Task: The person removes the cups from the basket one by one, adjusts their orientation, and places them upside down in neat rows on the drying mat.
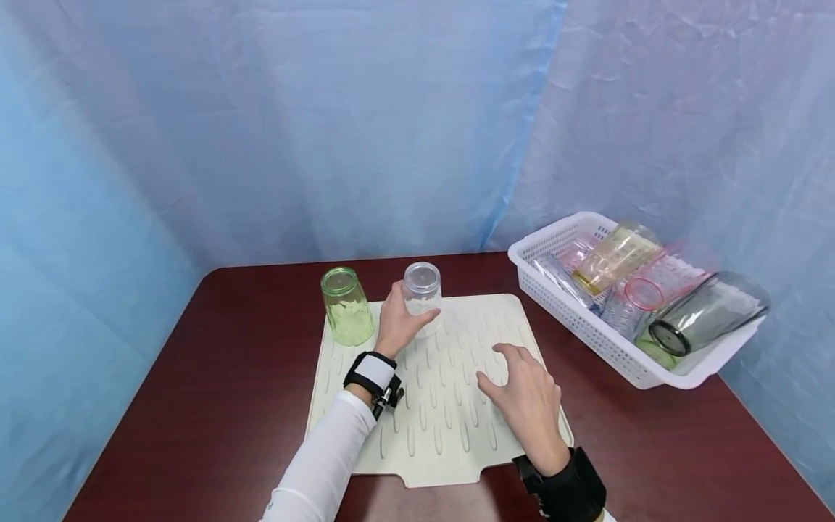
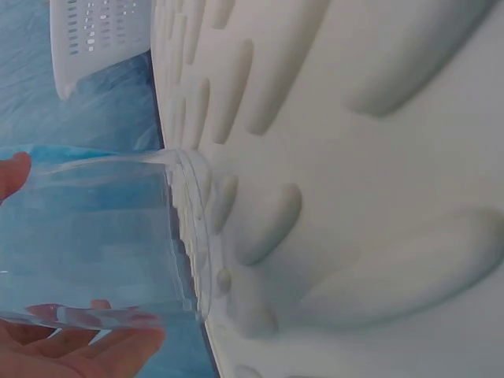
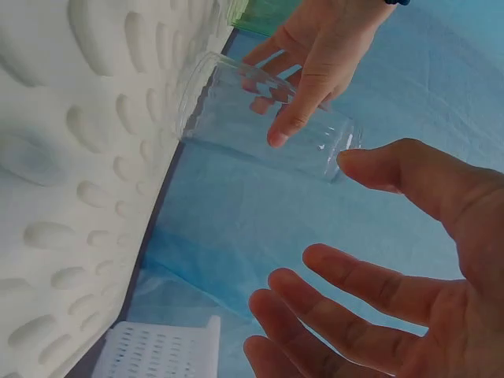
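Hands (image 1: 526,395) apart, left (image 1: 399,320) around smooth clear glass (image 1: 422,284), embossed mat (image 1: 450,464)

A dark reddish-brown table (image 1: 215,362) with a smooth top and a rounded far left corner is serving as the main support. A cream-coloured flat mat (image 1: 450,428), patterned with elongated oval ridges, is lying centrally on it; a broad tab is projecting from the mat's near edge, and tabletop is showing on all sides. A white rectangular plastic basket (image 1: 574,320) with perforated walls is standing on the table's far right part, slantwise and apart from the mat. On the mat's far left corner, a translucent green tumbler (image 1: 352,319) is standing upside down.
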Demonstrator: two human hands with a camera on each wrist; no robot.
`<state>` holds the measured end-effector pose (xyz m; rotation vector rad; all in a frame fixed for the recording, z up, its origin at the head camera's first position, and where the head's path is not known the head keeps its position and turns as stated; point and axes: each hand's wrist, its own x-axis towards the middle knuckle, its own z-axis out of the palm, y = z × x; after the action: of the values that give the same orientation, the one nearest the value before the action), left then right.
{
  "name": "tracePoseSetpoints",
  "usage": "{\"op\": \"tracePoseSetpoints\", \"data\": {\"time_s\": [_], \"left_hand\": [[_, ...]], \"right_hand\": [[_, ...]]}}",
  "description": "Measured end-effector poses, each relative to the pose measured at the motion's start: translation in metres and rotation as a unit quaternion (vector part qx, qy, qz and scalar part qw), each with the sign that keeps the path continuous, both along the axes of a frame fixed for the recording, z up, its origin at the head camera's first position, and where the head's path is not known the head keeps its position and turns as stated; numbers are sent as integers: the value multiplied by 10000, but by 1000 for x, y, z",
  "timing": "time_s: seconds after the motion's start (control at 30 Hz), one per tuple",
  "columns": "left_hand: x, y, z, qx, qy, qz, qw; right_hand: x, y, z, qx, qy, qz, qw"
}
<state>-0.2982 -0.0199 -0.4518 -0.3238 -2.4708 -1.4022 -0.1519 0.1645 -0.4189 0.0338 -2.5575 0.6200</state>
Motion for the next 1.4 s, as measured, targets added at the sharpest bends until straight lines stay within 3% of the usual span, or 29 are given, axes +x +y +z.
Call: {"op": "tracePoseSetpoints", "data": {"time_s": [0.2,0.47,0.83,1.03,1.2,1.4], "left_hand": [[-1,0,-3,-105,-252,150,9995],[-5,-2,-6,-71,-263,81,9996],[-10,-1,-6,59,-341,-152,9993],[-11,-4,13,168,-152,-139,9996],[-9,-5,41,30,205,-158,9997],[-1,3,74,-334,796,-290,9958]], "right_hand": [[2,3,-4,-48,-13,-78,10000],[3,7,-8,-75,-29,-145,9999],[3,21,-13,143,494,-95,9986],[3,38,-14,208,734,-51,9971],[1,57,-8,333,944,-108,9949],[-5,93,9,576,1548,48,9863]]}}
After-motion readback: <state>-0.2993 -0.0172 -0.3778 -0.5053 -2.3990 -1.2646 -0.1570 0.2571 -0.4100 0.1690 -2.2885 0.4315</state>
